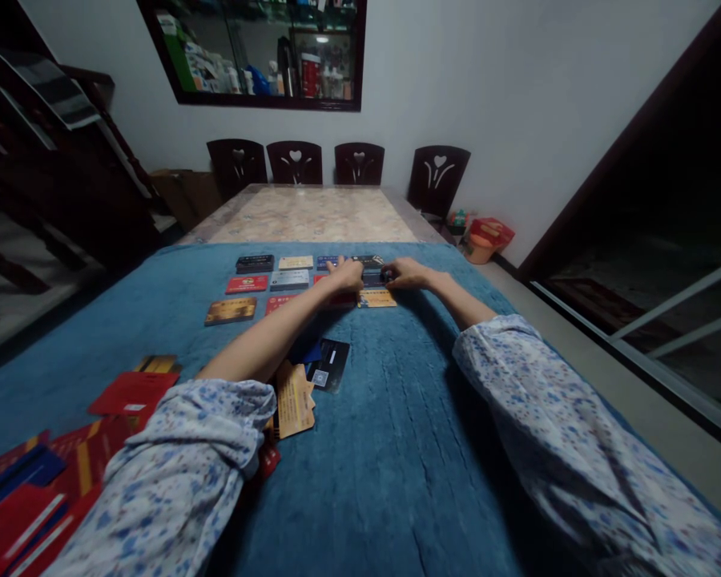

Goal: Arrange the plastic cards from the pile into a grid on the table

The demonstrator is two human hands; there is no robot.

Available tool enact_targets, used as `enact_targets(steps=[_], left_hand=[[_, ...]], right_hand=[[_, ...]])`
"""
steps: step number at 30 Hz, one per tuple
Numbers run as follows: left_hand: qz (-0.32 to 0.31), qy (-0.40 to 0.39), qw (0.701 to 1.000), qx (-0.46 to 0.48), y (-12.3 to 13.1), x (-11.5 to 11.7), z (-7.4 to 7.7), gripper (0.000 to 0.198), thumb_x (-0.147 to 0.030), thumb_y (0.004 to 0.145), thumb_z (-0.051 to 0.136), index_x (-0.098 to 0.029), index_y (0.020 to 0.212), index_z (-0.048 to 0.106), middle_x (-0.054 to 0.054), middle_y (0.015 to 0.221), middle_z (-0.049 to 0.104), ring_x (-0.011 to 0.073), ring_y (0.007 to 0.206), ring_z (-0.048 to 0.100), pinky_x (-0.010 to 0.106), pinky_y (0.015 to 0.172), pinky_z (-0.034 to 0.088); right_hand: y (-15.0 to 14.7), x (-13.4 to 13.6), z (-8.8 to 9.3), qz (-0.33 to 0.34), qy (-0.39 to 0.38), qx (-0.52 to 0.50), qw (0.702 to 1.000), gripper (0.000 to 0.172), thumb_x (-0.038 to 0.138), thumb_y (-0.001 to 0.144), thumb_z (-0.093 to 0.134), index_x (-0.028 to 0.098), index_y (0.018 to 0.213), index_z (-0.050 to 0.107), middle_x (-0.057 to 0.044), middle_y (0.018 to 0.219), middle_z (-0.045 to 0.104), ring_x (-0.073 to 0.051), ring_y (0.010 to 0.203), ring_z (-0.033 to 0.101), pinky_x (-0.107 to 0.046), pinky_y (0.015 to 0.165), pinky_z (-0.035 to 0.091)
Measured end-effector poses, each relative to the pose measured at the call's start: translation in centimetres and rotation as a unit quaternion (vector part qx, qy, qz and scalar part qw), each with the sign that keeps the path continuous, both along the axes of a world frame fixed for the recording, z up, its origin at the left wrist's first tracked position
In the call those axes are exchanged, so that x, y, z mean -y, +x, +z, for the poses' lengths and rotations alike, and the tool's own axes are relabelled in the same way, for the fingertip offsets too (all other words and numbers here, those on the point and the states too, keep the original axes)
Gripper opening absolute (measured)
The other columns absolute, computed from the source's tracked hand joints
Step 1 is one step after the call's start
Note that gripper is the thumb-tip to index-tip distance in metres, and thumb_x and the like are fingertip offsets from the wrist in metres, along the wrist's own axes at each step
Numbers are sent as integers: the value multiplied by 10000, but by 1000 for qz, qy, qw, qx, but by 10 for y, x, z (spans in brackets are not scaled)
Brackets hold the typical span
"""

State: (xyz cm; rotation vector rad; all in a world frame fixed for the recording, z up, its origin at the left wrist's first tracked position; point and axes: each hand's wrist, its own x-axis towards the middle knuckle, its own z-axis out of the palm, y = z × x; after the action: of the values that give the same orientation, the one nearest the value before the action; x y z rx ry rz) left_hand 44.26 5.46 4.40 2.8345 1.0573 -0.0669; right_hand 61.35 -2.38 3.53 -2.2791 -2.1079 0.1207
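Observation:
Both hands meet at a dark card (373, 279) in the right column of card piles. My left hand (347, 274) has its fingers curled at the card's left edge. On the opposite edge, my right hand (406, 274) grips with bent fingers and thumb. Just beyond is a black card pile (368, 261); nearer me lies a yellow-gold card (377, 299). A blue pile (330, 261) and red cards are partly hidden by my left hand and forearm. Further left are a dark pile (255, 264), a cream card (296, 262), a grey-blue pile (289, 279), a red card (246, 284) and a gold-brown pile (231, 310).
Loose cards surround my left forearm: a black card (330, 365), gold cards (294, 399) and a red card (135, 393). More red and blue cards lie at lower left. A blue cloth (408, 449) covers the near table. Chairs (358, 164) stand beyond it.

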Motion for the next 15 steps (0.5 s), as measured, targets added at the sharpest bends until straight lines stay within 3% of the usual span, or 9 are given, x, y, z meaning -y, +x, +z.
enact_targets(steps=[15], left_hand=[[-4,-2,1000,-4,0,0,1,538,-165,651,618,-242,1172,729,146,1316,665,414,1383,393,691,1108,283]], right_hand=[[-2,2,-3,17,27,1,999,411,196,764,654,188,1158,772,-71,1030,769,-214,916,686,-254,758,488]])
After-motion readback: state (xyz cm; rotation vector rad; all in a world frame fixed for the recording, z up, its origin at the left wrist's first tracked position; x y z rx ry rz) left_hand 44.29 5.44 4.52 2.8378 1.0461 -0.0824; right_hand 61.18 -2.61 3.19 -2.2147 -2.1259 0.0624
